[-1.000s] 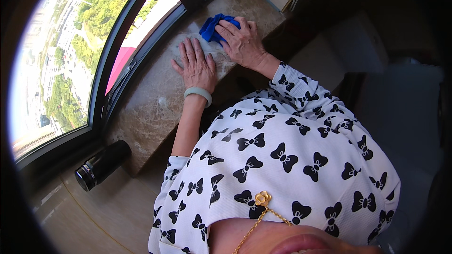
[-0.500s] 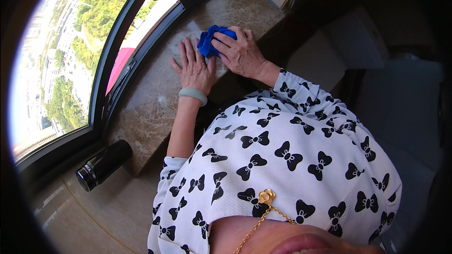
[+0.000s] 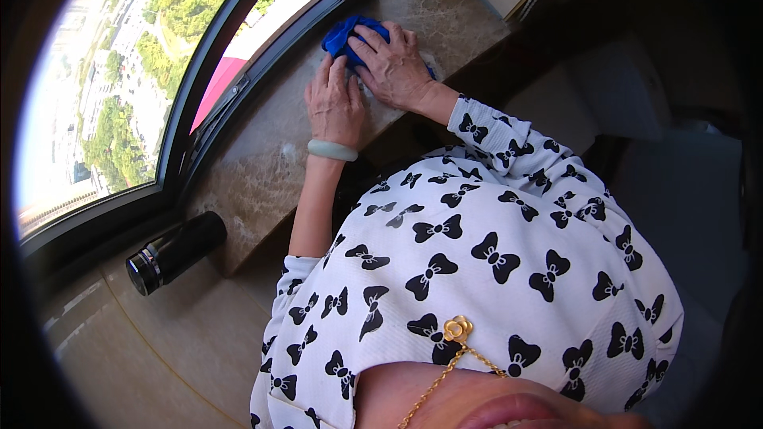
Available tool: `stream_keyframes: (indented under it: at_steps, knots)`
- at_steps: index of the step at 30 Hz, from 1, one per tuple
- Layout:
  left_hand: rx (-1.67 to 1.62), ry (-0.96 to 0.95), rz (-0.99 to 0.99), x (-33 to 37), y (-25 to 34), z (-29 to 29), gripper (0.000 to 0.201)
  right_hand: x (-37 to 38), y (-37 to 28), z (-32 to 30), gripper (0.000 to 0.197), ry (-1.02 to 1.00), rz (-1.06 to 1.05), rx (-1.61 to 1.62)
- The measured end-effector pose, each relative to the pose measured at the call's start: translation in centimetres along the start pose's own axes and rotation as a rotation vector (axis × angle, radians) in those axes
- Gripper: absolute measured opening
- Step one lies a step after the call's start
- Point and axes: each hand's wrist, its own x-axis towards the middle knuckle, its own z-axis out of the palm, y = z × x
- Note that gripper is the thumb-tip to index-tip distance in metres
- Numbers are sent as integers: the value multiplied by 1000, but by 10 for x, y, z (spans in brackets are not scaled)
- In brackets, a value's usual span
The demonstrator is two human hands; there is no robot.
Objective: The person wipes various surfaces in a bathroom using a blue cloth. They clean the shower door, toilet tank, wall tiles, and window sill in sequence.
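Closest to view, a gold flower pendant (image 3: 458, 328) hung over a white, bow-printed blouse (image 3: 501, 199). Beyond it, a pale bangle (image 3: 332, 150) circled the left wrist; the left hand (image 3: 334, 110) lay on the windowsill with its fingers close together, the tips at the cloth's edge, perhaps to steady it, though I could not tell whether that grip pinched any fabric. The right hand (image 3: 396, 69) had its grip curled over the bunched blue cloth (image 3: 337, 38), pinning it to the brown marble windowsill (image 3: 256, 175), presumably so that the fabric kept contact with the stone. Off to the left, a black vacuum flask (image 3: 189, 243) sat by the sill's end, apparently clear of both hands. Farther out was the dark window frame (image 3: 199, 71), then green trees (image 3: 195, 0) outside.
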Motion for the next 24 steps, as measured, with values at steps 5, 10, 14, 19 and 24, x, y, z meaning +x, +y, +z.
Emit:
stream_keyframes:
  at_steps: [5, 10, 14, 19, 24]
  knots:
    - [19, 153, 113, 14, 5, -13, 39, -20, -18, -4, 48, 49, -56, 314]
    - [188, 33, 251, 12, 21, -9, 28, -39, 37, -26, 43, -19, -128, 123]
    - [52, -226, 298, 1, 44, 0, 53, -50, 61, -44, 35, -59, -15, 93]
    - [307, -384, 30, -12, 54, -19, 100, -44, 33, -40, 43, 48, 36, 239]
    - [431, -438, -168, -17, 54, -23, 106, -38, 1, -27, 28, 87, -22, 206]
